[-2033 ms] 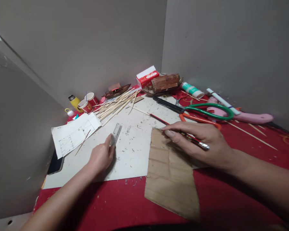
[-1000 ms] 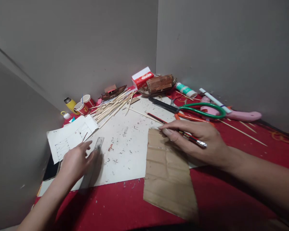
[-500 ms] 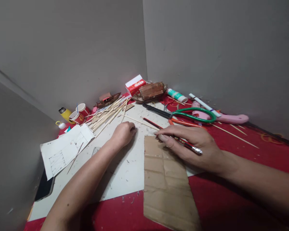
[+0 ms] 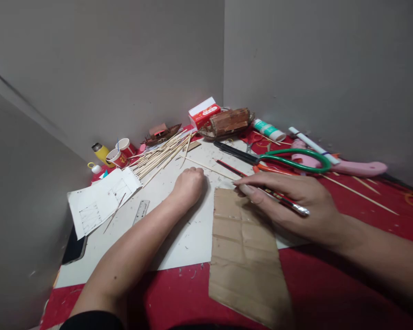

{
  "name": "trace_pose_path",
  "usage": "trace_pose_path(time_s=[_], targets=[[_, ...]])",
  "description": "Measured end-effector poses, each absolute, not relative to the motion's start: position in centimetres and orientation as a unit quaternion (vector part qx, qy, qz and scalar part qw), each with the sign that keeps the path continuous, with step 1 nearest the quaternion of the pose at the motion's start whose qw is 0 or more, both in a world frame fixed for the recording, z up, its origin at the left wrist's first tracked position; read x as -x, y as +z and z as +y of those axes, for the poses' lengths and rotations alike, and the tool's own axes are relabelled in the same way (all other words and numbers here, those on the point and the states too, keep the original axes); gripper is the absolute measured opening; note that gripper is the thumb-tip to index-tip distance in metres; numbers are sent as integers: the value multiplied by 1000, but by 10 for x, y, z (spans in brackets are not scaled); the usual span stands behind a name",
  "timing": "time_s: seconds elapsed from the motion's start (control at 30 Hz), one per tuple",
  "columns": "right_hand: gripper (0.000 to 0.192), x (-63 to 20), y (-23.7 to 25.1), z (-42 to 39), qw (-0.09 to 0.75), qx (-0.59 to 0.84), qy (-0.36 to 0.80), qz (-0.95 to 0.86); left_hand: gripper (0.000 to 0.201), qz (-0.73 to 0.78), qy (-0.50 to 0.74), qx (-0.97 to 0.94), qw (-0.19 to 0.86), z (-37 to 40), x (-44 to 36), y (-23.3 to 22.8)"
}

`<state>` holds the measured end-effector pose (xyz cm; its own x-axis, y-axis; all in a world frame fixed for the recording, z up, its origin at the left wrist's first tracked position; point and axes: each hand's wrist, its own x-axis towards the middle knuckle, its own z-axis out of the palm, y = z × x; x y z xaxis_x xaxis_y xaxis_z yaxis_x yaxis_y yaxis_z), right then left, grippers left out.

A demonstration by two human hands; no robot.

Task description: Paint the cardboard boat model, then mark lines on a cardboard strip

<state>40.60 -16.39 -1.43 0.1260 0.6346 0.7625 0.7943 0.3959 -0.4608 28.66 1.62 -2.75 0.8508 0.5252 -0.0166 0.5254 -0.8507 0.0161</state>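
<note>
A: Start with the big things. What covers the bench [image 4: 347,293]?

B: A red cloth, with a large white board [image 4: 179,220] lying on it from the centre out toward 9 o'clock. A creased piece of brown cardboard [image 4: 244,256] lies half on that board and half on the red cloth, running down toward 6 o'clock.

A: And the hands?

B: The right hand [image 4: 296,201] comes in from 4 o'clock and rests flat on the cardboard's top edge. Its fingers are stretched out, barely curled, with a red pencil [image 4: 261,188] trapped under them; the metal end sticks out at the knuckles and the tip points toward 11 o'clock. The left hand [image 4: 189,185] lies on the white board just to the 9 o'clock side of the cardboard, closed into a loose fist. Whether anything is inside the fist I cannot tell from this angle.

A: What lies around them?

B: At 1 o'clock, green-handled scissors [image 4: 289,158], with a pink tool [image 4: 351,166] behind them. At 12 o'clock, a small wooden model [image 4: 229,121] and a red and white box [image 4: 204,111]. At 11 o'clock, a fan of thin wooden sticks [image 4: 161,153] and two paper cups [image 4: 122,153]. At 9 o'clock, a sheet with drawn lines [image 4: 101,199], and beside it a small metal ruler [image 4: 141,211], well apart from both hands.
</note>
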Motion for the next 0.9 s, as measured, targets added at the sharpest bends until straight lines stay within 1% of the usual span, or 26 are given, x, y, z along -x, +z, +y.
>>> trace_pose_path(time_s=[0.23,0.5,0.63,0.9], targets=[[16,-408,-17,-163,532,524,-93,-659,25,264,21,-964,0,20,-281,-38],[14,-407,-11,-163,546,521,-99,-648,19,198,16,-979,33,46,-278,-35],[14,-407,-8,-163,553,514,-98,-648,18,161,-7,-987,29,52,-276,-26],[14,-408,-7,-162,544,514,-95,-656,20,58,-102,-992,-39,49,-284,1]])
